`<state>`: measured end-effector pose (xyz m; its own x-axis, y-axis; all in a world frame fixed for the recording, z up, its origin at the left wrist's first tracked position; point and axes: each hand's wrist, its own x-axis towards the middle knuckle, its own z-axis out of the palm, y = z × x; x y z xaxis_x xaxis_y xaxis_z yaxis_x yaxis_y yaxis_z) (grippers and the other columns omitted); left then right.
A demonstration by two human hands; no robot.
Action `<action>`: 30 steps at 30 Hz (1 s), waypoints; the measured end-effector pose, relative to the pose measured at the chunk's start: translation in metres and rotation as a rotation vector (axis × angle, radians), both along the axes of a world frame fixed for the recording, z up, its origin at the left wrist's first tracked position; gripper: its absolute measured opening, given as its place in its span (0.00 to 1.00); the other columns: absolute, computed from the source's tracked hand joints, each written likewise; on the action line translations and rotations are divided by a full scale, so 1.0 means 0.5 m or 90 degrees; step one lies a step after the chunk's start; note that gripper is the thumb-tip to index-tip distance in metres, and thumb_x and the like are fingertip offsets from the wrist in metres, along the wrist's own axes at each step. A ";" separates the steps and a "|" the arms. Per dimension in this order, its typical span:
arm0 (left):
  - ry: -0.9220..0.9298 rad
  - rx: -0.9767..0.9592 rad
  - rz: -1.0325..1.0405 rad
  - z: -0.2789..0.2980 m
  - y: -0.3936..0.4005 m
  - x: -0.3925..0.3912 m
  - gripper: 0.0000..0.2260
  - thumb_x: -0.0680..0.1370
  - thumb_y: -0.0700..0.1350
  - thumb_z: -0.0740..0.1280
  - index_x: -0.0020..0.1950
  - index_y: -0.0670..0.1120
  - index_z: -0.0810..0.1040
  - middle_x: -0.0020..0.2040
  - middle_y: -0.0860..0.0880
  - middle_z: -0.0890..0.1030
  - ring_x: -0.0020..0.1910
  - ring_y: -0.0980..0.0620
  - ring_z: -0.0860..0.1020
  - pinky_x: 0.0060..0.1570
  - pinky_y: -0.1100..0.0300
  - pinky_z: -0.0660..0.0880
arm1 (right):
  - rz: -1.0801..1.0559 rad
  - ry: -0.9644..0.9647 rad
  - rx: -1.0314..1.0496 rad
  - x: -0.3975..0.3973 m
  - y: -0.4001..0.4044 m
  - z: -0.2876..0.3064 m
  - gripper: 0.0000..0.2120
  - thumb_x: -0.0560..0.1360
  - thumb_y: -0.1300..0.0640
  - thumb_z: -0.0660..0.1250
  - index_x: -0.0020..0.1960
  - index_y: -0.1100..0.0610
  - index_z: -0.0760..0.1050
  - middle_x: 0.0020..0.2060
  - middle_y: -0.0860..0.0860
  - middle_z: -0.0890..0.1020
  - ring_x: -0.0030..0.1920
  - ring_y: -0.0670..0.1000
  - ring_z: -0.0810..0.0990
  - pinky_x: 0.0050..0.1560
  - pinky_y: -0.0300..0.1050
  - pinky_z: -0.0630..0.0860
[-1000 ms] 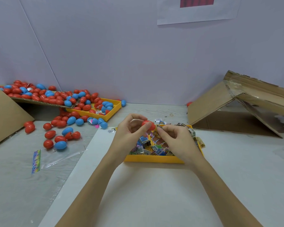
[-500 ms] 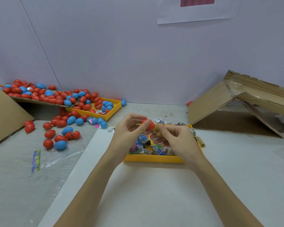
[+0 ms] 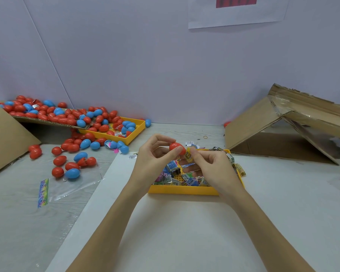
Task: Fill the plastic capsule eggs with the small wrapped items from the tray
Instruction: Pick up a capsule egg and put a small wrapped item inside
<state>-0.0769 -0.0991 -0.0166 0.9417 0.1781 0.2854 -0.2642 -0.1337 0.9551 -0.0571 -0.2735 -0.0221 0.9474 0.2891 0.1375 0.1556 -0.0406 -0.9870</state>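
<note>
Compared with the earlier frames, very little had moved in the head view: both hands stayed above the near tray, and the yellow wrapped item point(image 3: 189, 155) had only come closer to the egg, so that it now touched its right end. The left hand point(image 3: 155, 160) pinched the red capsule egg point(image 3: 177, 148) between thumb and fingers and held it level over the yellow tray point(image 3: 183, 190), probably so that anything dropped would fall back among the other wrapped items point(image 3: 175, 173). The right hand point(image 3: 210, 167) gripped the yellow item with thumb and forefinger and appeared to press it into the egg; I could not tell whether the egg was open on that side. More red and blue eggs point(image 3: 67, 118) lay well apart on the left of the worktop point(image 3: 185, 232), some in a second yellow tray point(image 3: 133, 134). A cardboard box point(image 3: 283, 124) stood on the right.
</note>
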 end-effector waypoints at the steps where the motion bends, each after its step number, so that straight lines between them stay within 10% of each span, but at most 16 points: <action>1: -0.002 0.000 0.003 0.000 -0.001 0.000 0.13 0.74 0.48 0.77 0.56 0.48 0.80 0.50 0.52 0.86 0.50 0.52 0.85 0.45 0.64 0.81 | -0.004 0.004 -0.001 0.001 0.001 0.000 0.17 0.84 0.48 0.62 0.53 0.57 0.86 0.45 0.50 0.89 0.43 0.53 0.88 0.41 0.43 0.81; 30: -0.063 0.020 0.002 0.002 -0.018 -0.011 0.12 0.75 0.50 0.73 0.57 0.49 0.84 0.48 0.49 0.87 0.49 0.50 0.85 0.49 0.61 0.82 | -0.103 -0.001 0.123 -0.014 0.014 0.001 0.08 0.76 0.55 0.74 0.55 0.51 0.83 0.45 0.47 0.88 0.48 0.46 0.87 0.53 0.42 0.83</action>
<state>-0.0823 -0.1081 -0.0157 0.9077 0.1709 0.3833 -0.3572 -0.1651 0.9193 -0.0641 -0.2666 -0.0214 0.9787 0.1023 0.1777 0.1647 0.1245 -0.9785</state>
